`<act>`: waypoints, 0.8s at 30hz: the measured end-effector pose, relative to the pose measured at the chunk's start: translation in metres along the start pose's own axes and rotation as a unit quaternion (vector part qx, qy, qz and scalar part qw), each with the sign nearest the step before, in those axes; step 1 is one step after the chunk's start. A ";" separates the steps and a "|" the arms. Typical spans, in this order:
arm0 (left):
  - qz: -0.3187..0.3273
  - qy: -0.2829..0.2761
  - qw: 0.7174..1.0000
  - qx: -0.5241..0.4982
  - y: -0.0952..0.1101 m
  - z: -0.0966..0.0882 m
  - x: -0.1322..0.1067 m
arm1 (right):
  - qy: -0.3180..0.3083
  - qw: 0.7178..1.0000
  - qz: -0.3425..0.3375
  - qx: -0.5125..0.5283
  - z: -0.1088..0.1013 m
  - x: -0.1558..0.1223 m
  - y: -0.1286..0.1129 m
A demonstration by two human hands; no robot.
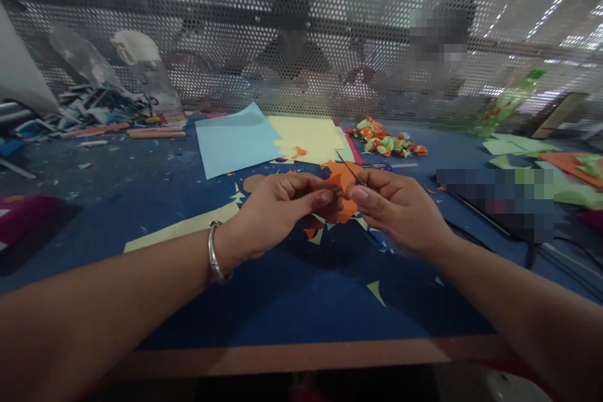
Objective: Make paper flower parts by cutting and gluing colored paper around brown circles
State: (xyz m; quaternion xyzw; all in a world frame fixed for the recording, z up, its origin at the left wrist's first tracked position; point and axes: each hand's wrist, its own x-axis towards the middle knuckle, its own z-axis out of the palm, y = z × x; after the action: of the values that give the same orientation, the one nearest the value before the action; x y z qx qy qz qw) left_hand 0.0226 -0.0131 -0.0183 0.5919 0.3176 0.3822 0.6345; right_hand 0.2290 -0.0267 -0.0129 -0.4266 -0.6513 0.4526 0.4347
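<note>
My left hand point(277, 204), with a silver bangle at the wrist, is closed in a pinch. An orange paper piece point(335, 181) shows at its fingertips, mostly covered by the fingers. Facing it, my right hand point(400, 207) is closed around a thin pointed metal tool point(347, 166), whose tip slants up and to the left; its exact kind is unclear. The fingertips of both hands nearly meet. Beneath them lies a cut orange paper sheet point(348, 208), with small paper scraps point(316, 237) around it.
Blue paper point(235, 141) and yellow paper point(308, 135) lie behind the hands. Crumpled paper pieces point(389, 140) are piled back right. A water bottle point(153, 78) stands left, a green bottle point(511, 100) right. A blurred dark device point(494, 204) lies right. Perforated metal point(226, 69) closes the back.
</note>
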 end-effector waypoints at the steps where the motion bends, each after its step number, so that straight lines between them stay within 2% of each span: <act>1: -0.002 0.007 1.000 -0.013 0.001 0.000 0.000 | -0.003 1.000 0.004 -0.001 -0.001 0.000 0.000; 5: 0.016 0.029 0.998 -0.045 0.000 -0.001 0.003 | -0.033 0.999 0.027 -0.002 -0.002 0.000 0.001; 12: 0.037 0.008 0.999 -0.035 0.000 0.000 0.001 | -0.041 0.997 0.022 -0.058 -0.004 -0.002 0.000; 18: 0.027 0.001 1.000 -0.013 0.001 0.000 0.000 | -0.064 0.997 0.031 -0.017 -0.004 -0.002 -0.001; 24: 0.054 -0.006 0.998 0.011 0.000 -0.002 0.002 | -0.078 0.996 0.035 -0.016 -0.005 -0.004 -0.004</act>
State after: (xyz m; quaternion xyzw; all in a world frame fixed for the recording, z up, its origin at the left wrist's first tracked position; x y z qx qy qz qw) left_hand 0.0217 -0.0108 -0.0186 0.6175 0.2855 0.4088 0.6084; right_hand 0.2344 -0.0303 -0.0090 -0.4197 -0.6748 0.4891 0.3596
